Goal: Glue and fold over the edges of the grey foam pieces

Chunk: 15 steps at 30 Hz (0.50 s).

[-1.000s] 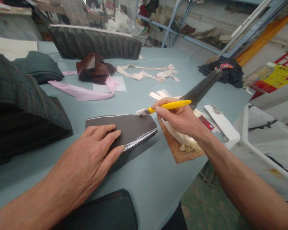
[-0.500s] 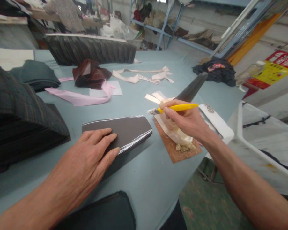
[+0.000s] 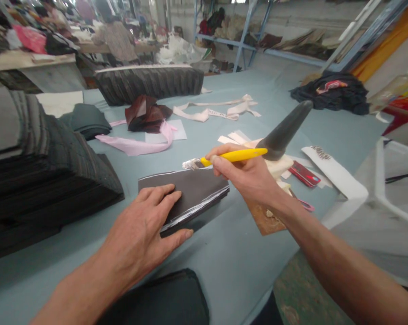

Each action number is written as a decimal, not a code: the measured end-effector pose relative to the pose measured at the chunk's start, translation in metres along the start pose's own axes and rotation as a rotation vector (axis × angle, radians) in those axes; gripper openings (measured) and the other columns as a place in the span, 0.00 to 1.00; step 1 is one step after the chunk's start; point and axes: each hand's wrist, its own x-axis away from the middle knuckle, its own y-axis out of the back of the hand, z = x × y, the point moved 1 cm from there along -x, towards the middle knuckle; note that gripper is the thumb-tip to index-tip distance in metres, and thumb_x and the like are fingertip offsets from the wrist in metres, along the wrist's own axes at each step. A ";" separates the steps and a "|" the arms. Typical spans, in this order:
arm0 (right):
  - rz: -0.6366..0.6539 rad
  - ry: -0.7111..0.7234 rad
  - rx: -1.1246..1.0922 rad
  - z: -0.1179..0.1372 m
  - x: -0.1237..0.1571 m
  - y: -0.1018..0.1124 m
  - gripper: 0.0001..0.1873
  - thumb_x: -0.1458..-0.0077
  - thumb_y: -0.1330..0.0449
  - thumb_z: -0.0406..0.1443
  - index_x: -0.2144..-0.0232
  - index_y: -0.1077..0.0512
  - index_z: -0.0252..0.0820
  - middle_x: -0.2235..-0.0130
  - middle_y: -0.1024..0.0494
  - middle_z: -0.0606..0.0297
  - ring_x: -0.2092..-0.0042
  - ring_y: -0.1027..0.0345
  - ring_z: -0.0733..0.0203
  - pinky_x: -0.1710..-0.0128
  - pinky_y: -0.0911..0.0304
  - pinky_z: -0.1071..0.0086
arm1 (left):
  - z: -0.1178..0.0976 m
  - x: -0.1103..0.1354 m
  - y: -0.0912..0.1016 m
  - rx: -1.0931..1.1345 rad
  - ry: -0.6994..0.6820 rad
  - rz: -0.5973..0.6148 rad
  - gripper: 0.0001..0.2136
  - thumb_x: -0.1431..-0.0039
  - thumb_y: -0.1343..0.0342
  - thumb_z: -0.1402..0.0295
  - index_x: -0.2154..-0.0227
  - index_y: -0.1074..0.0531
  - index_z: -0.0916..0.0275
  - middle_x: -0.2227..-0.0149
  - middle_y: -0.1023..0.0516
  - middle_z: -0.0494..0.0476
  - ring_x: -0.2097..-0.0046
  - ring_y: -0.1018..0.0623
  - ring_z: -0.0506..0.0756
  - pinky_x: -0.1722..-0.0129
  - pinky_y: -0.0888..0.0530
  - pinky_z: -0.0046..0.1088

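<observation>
Left hand (image 3: pixel 146 221): laid over the grey panels, fingers spread on the top face, thumb off along their near side; pressing from above, not gripping round.
Right hand (image 3: pixel 244 174): fingers and thumb pinched on the yellow brush; well apart from my left.
Yellow brush (image 3: pixel 239 155): handle slanting across my fingers; bristles (image 3: pixel 191 164) clotted with whitish paste, at the panels' far edge; can't tell if touching.
Grey panels (image 3: pixel 200 189): thin pile on the table (image 3: pixel 237 257), mid-surface, left of the right edge; white lines along both long sides, the near one broader and streaky.
Brown board (image 3: pixel 261 221): near the table's right edge, partly under my right forearm; pale crumbs on it.
Dark tapered piece (image 3: pixel 287 131): beyond my right hand, pointing toward the far right corner; pale strips (image 3: pixel 229 137) beside its base.
Red packet (image 3: pixel 304 174): near the right edge; white printed piece (image 3: pixel 332 171) just outward of it.
Black cloth (image 3: pixel 329 92): bunched by the far right corner.
Dark stack (image 3: pixel 44 180): tall, left side of the table; ribbed bundle (image 3: pixel 149 83) along the far edge.
Pink strip (image 3: pixel 132 145): curved, between panels and far edge; maroon cloth (image 3: pixel 146 115) crumpled behind; cream tape (image 3: pixel 220 113) to its right.
</observation>
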 end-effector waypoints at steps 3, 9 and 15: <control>0.065 -0.003 -0.029 0.003 -0.008 -0.019 0.17 0.34 0.33 0.49 0.61 0.20 0.41 0.71 0.25 0.69 0.69 0.34 0.66 0.70 0.39 0.71 | -0.002 0.000 0.000 0.008 0.007 0.005 0.31 0.38 0.35 0.50 0.37 0.25 0.64 0.33 0.25 0.71 0.34 0.25 0.74 0.37 0.21 0.61; 0.172 0.025 -0.073 0.004 -0.025 -0.048 0.13 0.34 0.35 0.45 0.62 0.21 0.41 0.65 0.20 0.67 0.65 0.31 0.67 0.64 0.34 0.71 | -0.007 -0.002 0.003 0.023 0.015 0.048 0.30 0.38 0.34 0.56 0.37 0.26 0.66 0.33 0.26 0.71 0.34 0.26 0.73 0.34 0.22 0.61; 0.229 0.019 -0.125 -0.006 -0.035 -0.069 0.21 0.38 0.32 0.54 0.64 0.22 0.42 0.63 0.20 0.67 0.64 0.31 0.65 0.62 0.33 0.69 | -0.010 -0.003 0.005 0.045 0.019 0.054 0.28 0.39 0.33 0.58 0.39 0.26 0.66 0.34 0.25 0.69 0.36 0.25 0.72 0.36 0.21 0.59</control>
